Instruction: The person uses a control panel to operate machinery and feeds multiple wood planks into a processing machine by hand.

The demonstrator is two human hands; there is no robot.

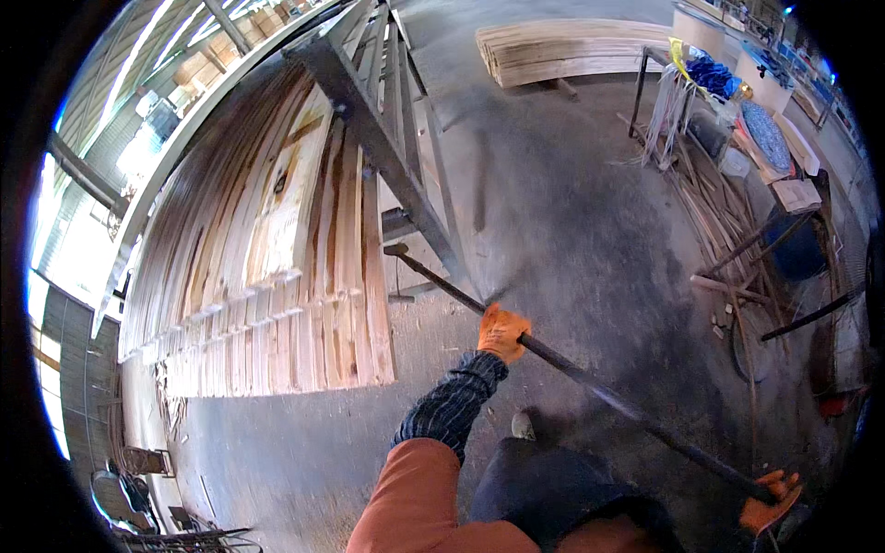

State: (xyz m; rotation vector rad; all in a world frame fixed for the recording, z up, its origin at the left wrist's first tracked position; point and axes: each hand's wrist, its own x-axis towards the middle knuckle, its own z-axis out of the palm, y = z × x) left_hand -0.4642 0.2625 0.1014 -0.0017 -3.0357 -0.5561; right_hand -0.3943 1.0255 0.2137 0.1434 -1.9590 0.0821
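Note:
A long dark pole (627, 407) slants across the view from beside the stacked boards to the lower right. Its far end (396, 250) has a short thicker knob or bend, close to the metal frame's leg. My left hand (504, 334), in an orange glove, is closed around the pole's upper part. At the lower right my right hand (771, 502), gloved the same way, grips the near end, its fingers only partly visible. Left of the pole lies a large stack of rough boards (249, 249), several layers high, with a loose board (286, 203) on top.
A slanted metal frame (378, 138) rises beside the stack. Another board pile (572, 46) lies at the back. On the right stand a cluttered table with a blue patterned item (767, 136), scrap wood sticks (710, 207) and a dark blue bin (795, 247). Grey concrete floor (572, 221) lies between.

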